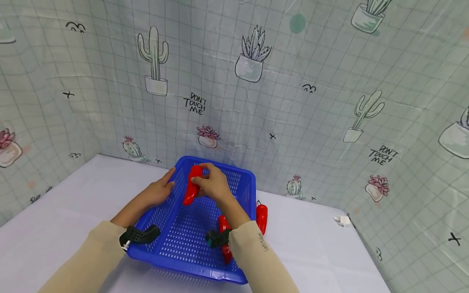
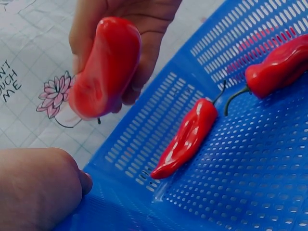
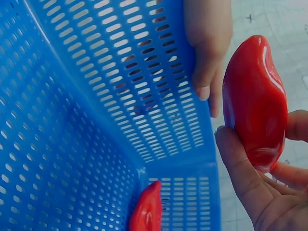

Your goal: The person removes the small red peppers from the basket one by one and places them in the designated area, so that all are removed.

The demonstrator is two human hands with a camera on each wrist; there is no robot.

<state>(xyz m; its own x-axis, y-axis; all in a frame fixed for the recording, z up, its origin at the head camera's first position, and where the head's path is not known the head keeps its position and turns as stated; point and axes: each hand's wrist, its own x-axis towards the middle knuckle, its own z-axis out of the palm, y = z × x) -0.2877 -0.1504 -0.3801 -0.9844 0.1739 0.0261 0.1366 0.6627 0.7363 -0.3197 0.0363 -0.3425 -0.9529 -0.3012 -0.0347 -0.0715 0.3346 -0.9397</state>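
My right hand (image 1: 214, 183) pinches a red chili pepper (image 1: 192, 185) between thumb and fingers, above the far left part of a blue plastic basket (image 1: 194, 266). At the basket's left rim, my left hand (image 1: 157, 193) grips the wall; in the right wrist view, fingers show dimly through the slots. Two more chili peppers lie inside the basket in the left wrist view: one red pepper (image 2: 187, 139) by the far wall, another red pepper (image 2: 281, 67) toward the right wall. From the head view, my right hand and forearm partly cover the basket's contents.
Just outside the basket's right wall, another red pepper (image 1: 261, 217) lies on the white tabletop (image 1: 304, 244). A small white object (image 1: 343, 221) sits near the table's right edge. Behind and beside the table hangs a cactus-print curtain (image 1: 220, 93).
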